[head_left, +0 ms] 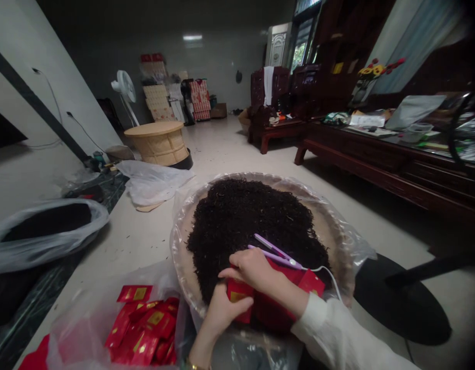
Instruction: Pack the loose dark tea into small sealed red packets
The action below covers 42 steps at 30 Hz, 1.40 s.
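Observation:
My left hand (222,311) grips a small red packet (240,297) with a gold label, its thumb across the front. Closed fingers of my right hand (253,267) meet the packet's top edge; what lies between them is hidden. Just beyond, a lilac flat iron (278,255) with a white cord rests with its jaws apart. More red packets (309,282) lie partly under my right forearm. Dark dried leaves, probably tea (249,216), are heaped in a wide round tray (183,252) lined with clear plastic.
At lower left, a clear plastic bag (83,313) holds several red packets (145,329). Farther left is a bag of dark material (48,223). A black round stand base (401,298) sits right of the tray. Beyond are a drum-shaped table (156,141) and a dark wooden table (376,159).

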Available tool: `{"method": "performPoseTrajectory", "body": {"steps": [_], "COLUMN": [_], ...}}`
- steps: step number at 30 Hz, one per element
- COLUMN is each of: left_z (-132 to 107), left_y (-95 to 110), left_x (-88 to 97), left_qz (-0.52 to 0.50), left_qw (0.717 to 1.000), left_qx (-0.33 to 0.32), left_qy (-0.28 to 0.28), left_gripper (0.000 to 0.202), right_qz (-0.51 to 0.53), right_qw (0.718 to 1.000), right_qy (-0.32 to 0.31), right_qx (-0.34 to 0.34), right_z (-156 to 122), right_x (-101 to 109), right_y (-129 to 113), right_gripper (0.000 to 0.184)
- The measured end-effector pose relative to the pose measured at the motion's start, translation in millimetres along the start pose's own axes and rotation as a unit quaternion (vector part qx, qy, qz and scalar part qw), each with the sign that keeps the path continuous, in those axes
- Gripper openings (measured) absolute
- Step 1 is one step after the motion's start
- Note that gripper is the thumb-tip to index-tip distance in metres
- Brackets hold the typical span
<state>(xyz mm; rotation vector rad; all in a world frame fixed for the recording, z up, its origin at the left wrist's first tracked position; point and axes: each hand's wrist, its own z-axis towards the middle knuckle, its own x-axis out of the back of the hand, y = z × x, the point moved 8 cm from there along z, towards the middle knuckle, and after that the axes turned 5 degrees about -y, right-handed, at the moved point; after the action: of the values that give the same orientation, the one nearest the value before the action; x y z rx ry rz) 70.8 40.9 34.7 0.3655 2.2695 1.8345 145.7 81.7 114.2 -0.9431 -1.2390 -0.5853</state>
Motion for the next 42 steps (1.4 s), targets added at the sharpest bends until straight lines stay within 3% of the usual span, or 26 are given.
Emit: {"method": "performPoseTrajectory", "body": {"steps": [3, 8, 11, 14, 16, 22, 25, 28, 30, 33, 37, 42], "left_z": [5, 12, 10, 8, 9, 12, 10, 9, 10, 11, 10, 6], "left_y": [-5, -17, -30, -40, -42, -41, -39, -36, -33, -29, -27, -24], "left_x": [-3.8, -12.2, -20.0, -17.4, -13.4, -13.2, -11.4, -9.7, -9.8, -11.3, -15.4, -14.1], "left_qz": [-0.056, -0.093, -0.145, -0.204, -0.222, -0.239, -0.242, -0.234, -0.221, -0.200, -0.187, -0.183], "left_qw": [0.998, 0.995, 0.987, 0.972, 0.967, 0.964, 0.964, 0.967, 0.971, 0.977, 0.980, 0.981], "left_qx": [0.007, 0.011, 0.067, 0.112, 0.112, 0.095, 0.091, 0.089, 0.087, 0.071, 0.062, 0.065], "left_qy": [-0.011, 0.017, -0.003, 0.022, 0.048, 0.066, 0.063, 0.049, 0.042, 0.036, 0.007, -0.007], "left_gripper": [0.035, 0.034, 0.044, 0.061, 0.066, 0.070, 0.070, 0.068, 0.066, 0.062, 0.055, 0.057], "right_qz": [0.016, 0.034, 0.047, -0.026, -0.071, -0.055, -0.009, 0.129, 0.195, 0.210, 0.190, 0.142], "right_qw": [1.000, 0.999, 0.998, 0.987, 0.974, 0.970, 0.979, 0.987, 0.981, 0.974, 0.974, 0.985], "right_qy": [0.011, -0.009, 0.016, 0.047, 0.006, -0.016, 0.009, 0.039, 0.014, -0.069, -0.099, -0.094], "right_qx": [0.017, 0.007, -0.045, -0.152, -0.214, -0.236, -0.202, -0.089, -0.008, 0.055, 0.065, 0.036], "right_z": [-1, -2, -10, -27, -38, -44, -43, -42, -42, -42, -40, -38], "right_x": [-6, -18, -7, 5, -2, -19, -9, 14, 26, 31, 28, 17], "right_y": [0, 6, 31, 73, 98, 118, 117, 100, 79, 46, 22, 24], "right_gripper": [0.048, 0.049, 0.042, 0.032, 0.040, 0.028, 0.032, 0.036, 0.035, 0.036, 0.029, 0.025]}}
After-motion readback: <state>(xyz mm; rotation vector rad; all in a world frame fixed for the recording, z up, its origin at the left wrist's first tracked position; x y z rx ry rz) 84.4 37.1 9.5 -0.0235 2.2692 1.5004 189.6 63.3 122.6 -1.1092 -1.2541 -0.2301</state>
